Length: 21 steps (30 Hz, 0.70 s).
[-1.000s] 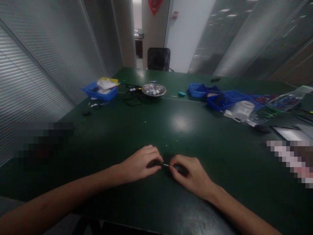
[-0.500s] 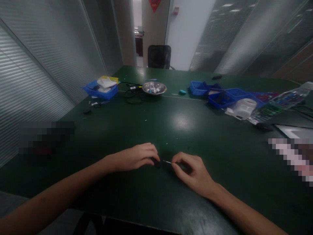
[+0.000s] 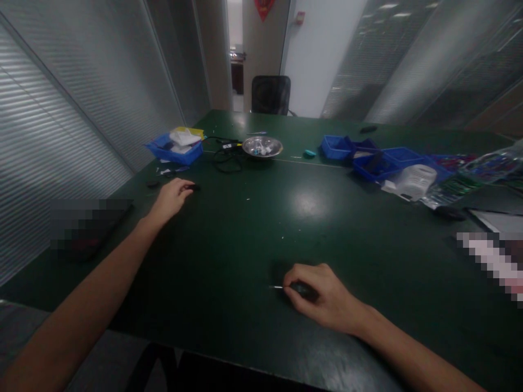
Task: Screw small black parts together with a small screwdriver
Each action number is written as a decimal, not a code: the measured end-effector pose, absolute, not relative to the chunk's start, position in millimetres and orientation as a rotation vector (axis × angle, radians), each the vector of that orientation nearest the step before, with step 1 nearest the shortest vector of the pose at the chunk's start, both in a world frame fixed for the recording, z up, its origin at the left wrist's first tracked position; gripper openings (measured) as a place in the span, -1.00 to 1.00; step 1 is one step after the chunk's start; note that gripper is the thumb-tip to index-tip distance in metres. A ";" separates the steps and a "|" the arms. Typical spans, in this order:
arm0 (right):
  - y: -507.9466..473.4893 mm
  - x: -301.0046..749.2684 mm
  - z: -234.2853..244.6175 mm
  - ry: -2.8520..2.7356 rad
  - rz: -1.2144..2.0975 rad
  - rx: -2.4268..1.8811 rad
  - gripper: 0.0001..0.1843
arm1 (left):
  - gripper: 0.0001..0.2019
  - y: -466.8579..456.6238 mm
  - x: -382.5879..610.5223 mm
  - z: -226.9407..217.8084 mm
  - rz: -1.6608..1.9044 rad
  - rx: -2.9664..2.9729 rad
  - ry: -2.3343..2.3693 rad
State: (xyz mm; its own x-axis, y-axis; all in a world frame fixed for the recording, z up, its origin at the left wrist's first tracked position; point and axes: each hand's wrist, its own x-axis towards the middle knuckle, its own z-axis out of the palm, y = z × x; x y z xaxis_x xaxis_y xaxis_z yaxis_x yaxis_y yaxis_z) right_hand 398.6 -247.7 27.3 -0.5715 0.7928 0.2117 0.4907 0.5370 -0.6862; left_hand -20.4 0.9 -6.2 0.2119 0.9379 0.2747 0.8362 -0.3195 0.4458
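Note:
My left hand (image 3: 170, 195) is stretched out to the far left, just in front of the blue tray. Its fingers are closed on a small black object (image 3: 195, 187), whose kind I cannot make out. Near the front middle of the green table, my right hand (image 3: 321, 296) pinches a thin metal-tipped tool (image 3: 277, 287). The tool's bright tip points left, and its rear part is hidden within the hand.
A blue tray (image 3: 180, 155) with white wrappers stands beyond my left hand. A metal bowl (image 3: 262, 148) of small parts and a black cable (image 3: 226, 167) lie at the back. Blue bins (image 3: 337, 148) and a plastic bottle (image 3: 457, 185) occupy the right.
My left hand has moved away from the right hand, far left and forward, carrying the black object. My right hand has come slightly nearer, still pinching the tool.

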 end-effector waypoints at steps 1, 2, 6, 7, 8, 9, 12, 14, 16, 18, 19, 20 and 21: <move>-247.7 398.8 27.3 -2.270 0.790 -1.039 -0.93 | -0.65 2.9 -24.5 -7.8 0.748 2.279 1.725; -247.7 398.9 27.1 -2.270 0.790 -1.038 -0.93 | -0.64 4.0 -27.1 -8.7 0.738 2.285 1.732; -247.5 399.5 26.5 -2.266 0.785 -1.043 -0.93 | -0.58 4.6 -33.8 -6.8 0.685 2.269 1.698; -247.4 399.6 26.5 -2.266 0.784 -1.045 -0.93 | -0.58 4.7 -36.3 -5.5 0.675 2.255 1.699; -247.4 399.8 26.6 -2.268 0.785 -1.046 -0.93 | -0.59 5.0 -39.3 -4.2 0.661 2.244 1.711; -247.4 399.9 26.7 -2.272 0.785 -1.046 -0.93 | -0.62 5.4 -42.6 -2.9 0.647 2.238 1.734; -247.3 400.1 26.9 -2.279 0.775 -1.041 -0.92 | -0.76 7.6 -52.3 -0.5 0.594 2.256 1.811; -247.2 400.3 26.7 -2.279 0.769 -1.039 -0.92 | -0.82 8.6 -56.5 -0.2 0.570 2.253 1.850; -247.3 400.4 26.1 -2.278 0.776 -1.037 -0.92 | -0.84 7.8 -57.4 -0.2 0.573 2.245 1.873; -247.4 400.7 25.3 -2.280 0.782 -1.033 -0.92 | -0.83 4.8 -54.0 1.0 0.657 2.224 1.887; -247.5 400.8 24.9 -2.281 0.783 -1.033 -0.92 | -0.81 2.4 -50.6 2.3 0.726 2.203 1.891; -247.5 401.0 24.7 -2.281 0.782 -1.033 -0.92 | -0.80 -0.4 -46.2 4.3 0.802 2.171 1.893; -247.5 401.1 24.6 -2.281 0.781 -1.035 -0.92 | -0.80 -3.4 -40.7 6.8 0.871 2.132 1.893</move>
State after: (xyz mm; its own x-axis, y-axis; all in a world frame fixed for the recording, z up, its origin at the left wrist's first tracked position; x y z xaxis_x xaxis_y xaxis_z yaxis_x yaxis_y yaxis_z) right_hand 401.1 -247.5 24.6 -0.5783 0.7881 0.2107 0.4938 0.5438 -0.6786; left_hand -40.7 -3.4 6.8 0.0292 0.9491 0.3135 0.8554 -0.1860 0.4834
